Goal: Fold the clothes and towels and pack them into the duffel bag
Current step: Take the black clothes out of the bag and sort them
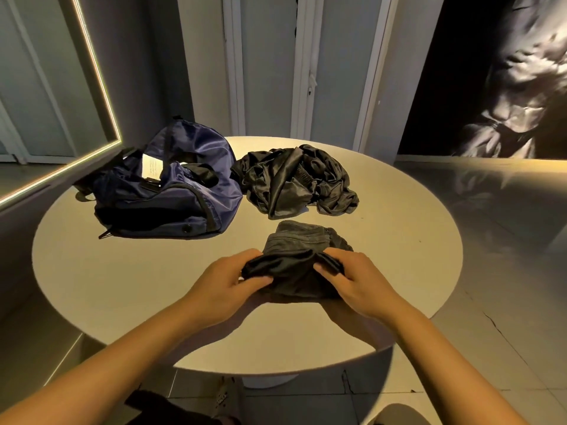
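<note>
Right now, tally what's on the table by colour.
Navy: 1, the duffel bag.
Black: 2, the crumpled pile, counted as one, and the garment being folded.
Total: 3.

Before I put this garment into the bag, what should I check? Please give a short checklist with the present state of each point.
1. Left hand and right hand both grip the garment: ok.
2. Fold finished: cannot tell; the near edge is bunched in the grip.
3. Bag top open: ok, it gapes and a white label shows inside.
4. Room inside the bag: cannot tell.
5. Table between garment and bag bare: ok.
6. Pile behind folded: not ok, it lies crumpled.
</note>
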Demonstrator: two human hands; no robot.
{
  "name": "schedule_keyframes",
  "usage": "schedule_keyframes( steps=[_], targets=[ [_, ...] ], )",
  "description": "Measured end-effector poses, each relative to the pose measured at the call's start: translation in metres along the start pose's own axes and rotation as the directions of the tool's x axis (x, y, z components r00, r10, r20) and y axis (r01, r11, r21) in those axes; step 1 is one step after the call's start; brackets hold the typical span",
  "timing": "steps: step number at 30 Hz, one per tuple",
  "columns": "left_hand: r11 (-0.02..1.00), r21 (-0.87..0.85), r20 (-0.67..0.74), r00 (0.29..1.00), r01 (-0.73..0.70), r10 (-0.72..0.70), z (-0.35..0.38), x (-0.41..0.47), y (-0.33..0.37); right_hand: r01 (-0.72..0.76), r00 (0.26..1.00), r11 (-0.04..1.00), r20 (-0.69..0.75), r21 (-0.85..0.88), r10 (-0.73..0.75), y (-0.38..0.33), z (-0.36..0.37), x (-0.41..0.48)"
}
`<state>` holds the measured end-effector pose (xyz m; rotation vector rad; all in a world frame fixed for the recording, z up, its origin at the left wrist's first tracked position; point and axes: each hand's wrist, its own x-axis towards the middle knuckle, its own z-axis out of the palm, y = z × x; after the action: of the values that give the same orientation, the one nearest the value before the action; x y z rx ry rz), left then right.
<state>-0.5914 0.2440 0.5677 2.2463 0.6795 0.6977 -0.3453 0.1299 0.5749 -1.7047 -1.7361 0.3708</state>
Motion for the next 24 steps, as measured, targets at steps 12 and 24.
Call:
schedule_keyframes(
  steps=[12,24],
  targets=[
    [0.907,-0.368,-0.255,0.916,0.204,-0.310,0.021,0.068,0.018,-0.282,0.939,0.893,-0.089,0.350,0.331,0.018,0.006,0.017],
    [0.916,-0.009,-0.321,0.867,0.401,-0.382,0.039,0.081,0.006,-0.342,0.875,0.832,-0.174,0.437,0.452,0.023,0.015,0.045]
  ],
)
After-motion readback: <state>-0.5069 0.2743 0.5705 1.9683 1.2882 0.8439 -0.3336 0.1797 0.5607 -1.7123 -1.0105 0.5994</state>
